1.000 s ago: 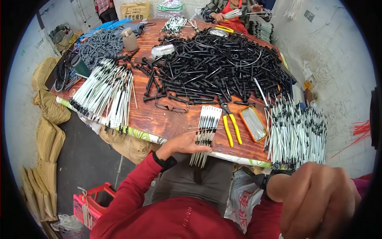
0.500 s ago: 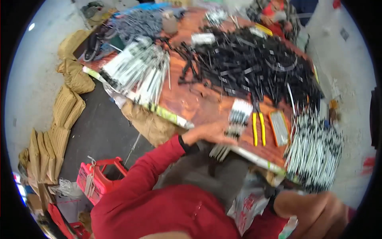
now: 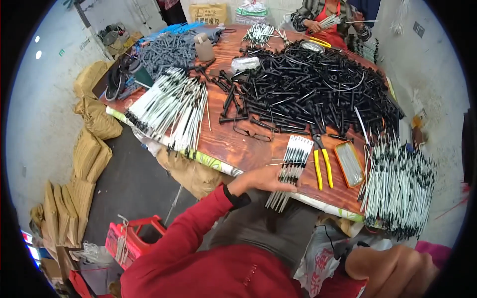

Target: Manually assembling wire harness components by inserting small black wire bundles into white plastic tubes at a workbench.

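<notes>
My left hand [image 3: 272,179] rests at the table's front edge. Its fingers close over a small bundle of thin white rods with black fittings [image 3: 298,149], whose lower ends stick out past the edge. A thin straight strip [image 3: 282,163] lies across the bundle, just above the fingers. Low at the right, close to the camera, my right hand [image 3: 395,270] is curled with its knuckles up; whatever its fingers hold is hidden. Pliers with yellow handles [image 3: 323,164] lie right of the bundle. Beside them sits an orange-rimmed tray [image 3: 350,164] of thin pale pieces.
A big heap of black plastic parts [image 3: 318,84] covers the far right of the table. White rods are piled at left [image 3: 169,109] and right [image 3: 397,184]. Eyeglasses [image 3: 251,134] lie mid-table. A co-worker [image 3: 333,22] holds rods across the table. A red plastic stool [image 3: 134,238] stands at lower left.
The view has steadied and shifted slightly. My left hand stays on the bundle. My right hand remains low at the right; the pale green-and-white thing beside it no longer shows.
</notes>
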Demonstrator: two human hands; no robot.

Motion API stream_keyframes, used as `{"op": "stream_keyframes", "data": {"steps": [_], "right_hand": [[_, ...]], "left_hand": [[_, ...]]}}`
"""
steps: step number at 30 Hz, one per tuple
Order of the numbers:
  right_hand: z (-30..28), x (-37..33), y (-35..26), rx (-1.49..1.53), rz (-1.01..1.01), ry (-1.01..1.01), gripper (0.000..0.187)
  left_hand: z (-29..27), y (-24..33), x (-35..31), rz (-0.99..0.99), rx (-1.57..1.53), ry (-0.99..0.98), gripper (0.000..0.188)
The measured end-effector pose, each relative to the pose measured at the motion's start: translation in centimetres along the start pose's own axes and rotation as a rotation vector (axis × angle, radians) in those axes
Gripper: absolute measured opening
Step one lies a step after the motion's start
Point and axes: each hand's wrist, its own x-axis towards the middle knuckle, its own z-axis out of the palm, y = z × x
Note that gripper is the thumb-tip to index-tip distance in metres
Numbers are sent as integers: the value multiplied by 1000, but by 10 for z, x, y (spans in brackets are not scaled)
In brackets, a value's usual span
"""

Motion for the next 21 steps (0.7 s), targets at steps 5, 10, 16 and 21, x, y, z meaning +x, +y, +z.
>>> {"op": "stream_keyframes", "data": {"steps": [5,10,16,21], "right_hand": [[17,-21,27,7,-203,87,21],[22,-36,19,-174,-324,98,23],[38,-53,58,-250,-131,257,25],[44,-60,45,-429,-409,410,23]], "left_hand": [[6,15,-4,-81,-118,-33,17],[11,10,-6,-83,-124,-15,16],[-10,30,-20,-75,-50,-18,15],[-4,28,-1,-85,-173,-41,15]]}}
